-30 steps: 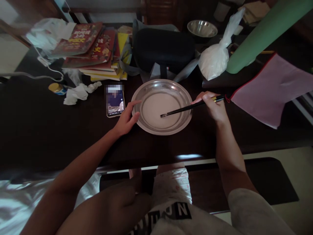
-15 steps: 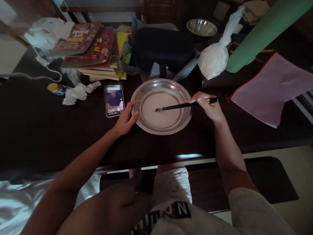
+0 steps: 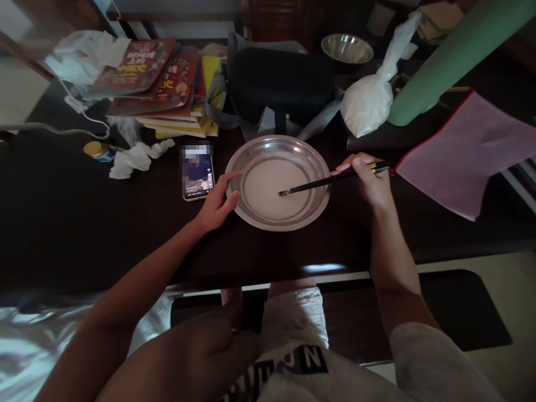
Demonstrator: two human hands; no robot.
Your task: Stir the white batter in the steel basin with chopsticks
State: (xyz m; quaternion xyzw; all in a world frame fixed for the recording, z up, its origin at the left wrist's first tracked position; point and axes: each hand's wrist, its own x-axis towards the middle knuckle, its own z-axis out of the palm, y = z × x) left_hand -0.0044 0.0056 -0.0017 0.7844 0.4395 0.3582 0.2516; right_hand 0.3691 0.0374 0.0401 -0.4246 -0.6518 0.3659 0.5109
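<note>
In the middle of the frame, a metal basin (image 3: 268, 148) already holds white liquid (image 3: 263, 184). The right hand (image 3: 372, 181) grips chopsticks (image 3: 315, 183), tips in it; the left hand (image 3: 216, 205) steadies the rim (image 3: 278, 227), thumb and forefinger spread. Mixing looks underway, probably unfinished.

The right hand (image 3: 371, 177) has drawn the black chopsticks (image 3: 312, 183) farther right.

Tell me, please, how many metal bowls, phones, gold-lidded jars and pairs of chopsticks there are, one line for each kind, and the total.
Metal bowls: 2 (near bowl, far bowl)
Phone: 1
Gold-lidded jar: 1
Pair of chopsticks: 1
Total: 5, the pair counted as one
</note>
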